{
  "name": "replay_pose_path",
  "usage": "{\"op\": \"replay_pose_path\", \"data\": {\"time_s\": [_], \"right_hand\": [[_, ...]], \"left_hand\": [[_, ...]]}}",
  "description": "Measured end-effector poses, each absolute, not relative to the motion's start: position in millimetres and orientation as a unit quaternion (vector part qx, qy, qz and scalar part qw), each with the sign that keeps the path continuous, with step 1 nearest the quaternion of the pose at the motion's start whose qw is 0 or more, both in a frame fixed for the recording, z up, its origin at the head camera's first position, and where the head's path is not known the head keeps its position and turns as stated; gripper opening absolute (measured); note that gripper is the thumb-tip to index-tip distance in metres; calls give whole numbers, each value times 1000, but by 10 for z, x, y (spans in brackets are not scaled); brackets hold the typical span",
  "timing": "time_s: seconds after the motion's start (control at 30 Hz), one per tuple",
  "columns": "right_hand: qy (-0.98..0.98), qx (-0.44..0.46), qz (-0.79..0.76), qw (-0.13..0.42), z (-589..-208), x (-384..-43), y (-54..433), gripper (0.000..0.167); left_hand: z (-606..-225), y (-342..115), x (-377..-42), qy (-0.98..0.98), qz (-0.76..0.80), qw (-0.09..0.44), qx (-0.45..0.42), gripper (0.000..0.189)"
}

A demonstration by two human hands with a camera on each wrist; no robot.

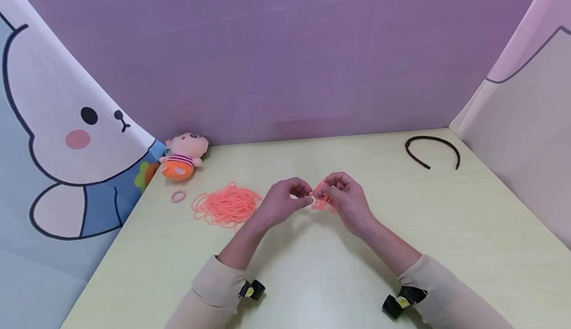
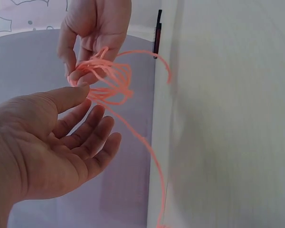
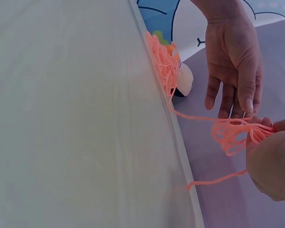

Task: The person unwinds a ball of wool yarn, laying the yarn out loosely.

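Note:
My right hand [image 1: 350, 202] grips a small looped bundle of coral-pink yarn [image 2: 109, 78] between thumb and fingers, raised over the table. Loops hang out of that grip, and a loose tail [image 3: 218, 179] trails from it. Thumb and forefinger of my left hand [image 1: 285, 200] pinch the yarn right beside the bundle; its other fingers are loosely bent. From there a single strand [image 2: 149, 149] runs down to a tangled yarn pile [image 1: 227, 205] on the table, left of both hands.
A pink ring-shaped band [image 1: 178, 196] lies left of the pile, with a plush doll [image 1: 185, 155] behind it. Toward the back right is a black headband [image 1: 432, 140]. Printed cloth [image 1: 312, 56] walls in the table [image 1: 446, 230] at the back and sides.

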State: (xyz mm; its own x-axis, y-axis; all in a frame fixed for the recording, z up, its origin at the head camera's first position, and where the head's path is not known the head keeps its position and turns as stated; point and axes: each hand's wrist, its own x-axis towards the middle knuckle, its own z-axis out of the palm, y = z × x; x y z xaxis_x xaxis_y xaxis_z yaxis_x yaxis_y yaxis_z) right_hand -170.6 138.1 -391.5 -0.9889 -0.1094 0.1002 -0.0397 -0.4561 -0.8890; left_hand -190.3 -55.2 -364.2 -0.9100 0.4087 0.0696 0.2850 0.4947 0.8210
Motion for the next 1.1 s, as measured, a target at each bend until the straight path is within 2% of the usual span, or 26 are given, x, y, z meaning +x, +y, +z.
{"op": "replay_pose_path", "data": {"time_s": [0.4,1.1], "right_hand": [[520,-73,-851,26,-3908,-1703,1383,14],[526,-64,-848,13,-3913,-1704,1408,15]], "left_hand": [[-3640,-567,-1905,866,454,51,203,4],[-3396,-1021,-2083,851,514,0,104,6]]}}
